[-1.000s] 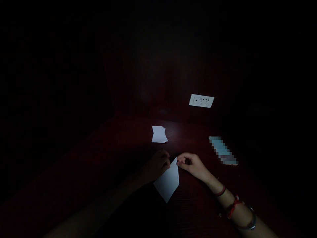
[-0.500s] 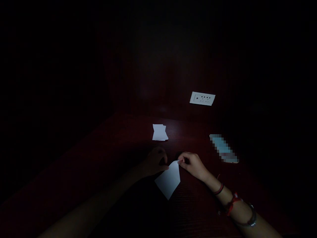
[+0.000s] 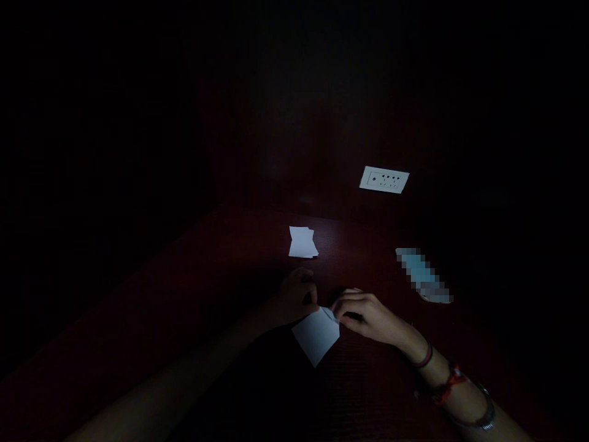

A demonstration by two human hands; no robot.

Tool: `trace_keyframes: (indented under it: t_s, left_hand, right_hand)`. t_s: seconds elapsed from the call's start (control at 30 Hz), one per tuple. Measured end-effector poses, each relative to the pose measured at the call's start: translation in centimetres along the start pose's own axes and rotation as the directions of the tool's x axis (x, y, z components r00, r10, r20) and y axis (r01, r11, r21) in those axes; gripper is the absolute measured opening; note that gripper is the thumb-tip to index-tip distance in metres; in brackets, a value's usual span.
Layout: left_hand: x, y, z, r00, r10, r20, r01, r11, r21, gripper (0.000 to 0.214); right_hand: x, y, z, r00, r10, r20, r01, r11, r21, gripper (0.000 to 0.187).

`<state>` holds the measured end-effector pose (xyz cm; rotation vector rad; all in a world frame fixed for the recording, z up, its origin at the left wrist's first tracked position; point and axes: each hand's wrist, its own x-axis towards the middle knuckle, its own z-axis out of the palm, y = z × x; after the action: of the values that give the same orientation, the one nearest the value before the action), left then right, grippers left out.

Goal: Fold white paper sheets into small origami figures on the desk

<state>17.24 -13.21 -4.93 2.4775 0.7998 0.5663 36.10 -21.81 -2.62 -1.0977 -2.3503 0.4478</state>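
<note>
Paper, lower centre, now has its corner bent over, so fold's underway I guess. Right hand pinches there; left hand looks narrow, can't tell if gripping.

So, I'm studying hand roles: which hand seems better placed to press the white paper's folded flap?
Probably the right hand: its fingers are at the folded flap, while the left hand touches the white paper sheet farther left.

Very dim; margins of view near black. Dark red, wood-grained tabletop meets a dark red upright panel behind. White rectangular socket plate on panel, right of centre. Faint pale sheen near tabletop's back edge.
</note>
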Motion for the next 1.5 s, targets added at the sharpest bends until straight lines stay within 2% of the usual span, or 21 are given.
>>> trace_keyframes:
  t_s: [0.2, 0.33, 0.47, 0.63, 0.9, 1.0, 1.2, 1.37, 1.5]
  left_hand:
    - [0.1, -0.4, 0.1, 0.994, 0.111, 0.017, -0.110, 0.994, -0.022, 0.008]
    - [0.2, -0.3, -0.7, 0.976, 0.200, 0.086, -0.196, 0.979, -0.052, 0.007]
    - [0.3, 0.1, -1.5, 0.962, 0.236, 0.135, -0.228, 0.971, -0.072, 0.008]
    - [0.5, -0.1, -1.4, 0.940, 0.317, 0.126, -0.310, 0.948, -0.074, 0.010]
    - [0.9, -0.8, -1.1, 0.896, 0.424, 0.128, -0.417, 0.905, -0.079, 0.009]
    - [1.0, -1.0, -1.0, 0.886, 0.446, 0.123, -0.439, 0.895, -0.084, 0.009]
    - [0.9, -1.1, -0.8, 0.883, 0.454, 0.119, -0.447, 0.891, -0.085, 0.009]
    - [0.9, -0.8, -1.0, 0.875, 0.463, 0.138, -0.458, 0.886, -0.069, 0.009]
    - [0.9, -0.7, -1.4, 0.876, 0.460, 0.142, -0.455, 0.888, -0.071, 0.008]
  right_hand:
    - [-0.1, -0.2, -0.2, 0.998, -0.008, 0.063, 0.007, 1.000, 0.017, 0.014]
    - [-0.1, -0.4, -0.2, 0.996, -0.022, 0.088, 0.022, 1.000, 0.000, 0.014]
    - [-0.1, -0.6, -0.2, 0.994, -0.036, 0.103, 0.038, 0.999, -0.016, 0.015]
    - [-0.1, -0.8, -0.2, 0.994, -0.053, 0.098, 0.059, 0.996, -0.065, 0.015]
    - [-0.3, -0.9, 0.2, 0.979, -0.088, 0.186, 0.122, 0.975, -0.185, 0.013]
    - [-0.3, -1.0, 0.3, 0.983, -0.071, 0.172, 0.101, 0.980, -0.172, 0.014]
    - [-0.3, -0.9, 0.6, 0.998, -0.005, 0.064, 0.010, 0.997, -0.077, 0.023]
    - [-0.5, -1.0, 0.8, 0.997, -0.014, 0.073, 0.020, 0.996, -0.088, 0.025]
    - [-0.6, -1.2, 0.9, 0.995, -0.041, 0.094, 0.056, 0.985, -0.162, 0.026]
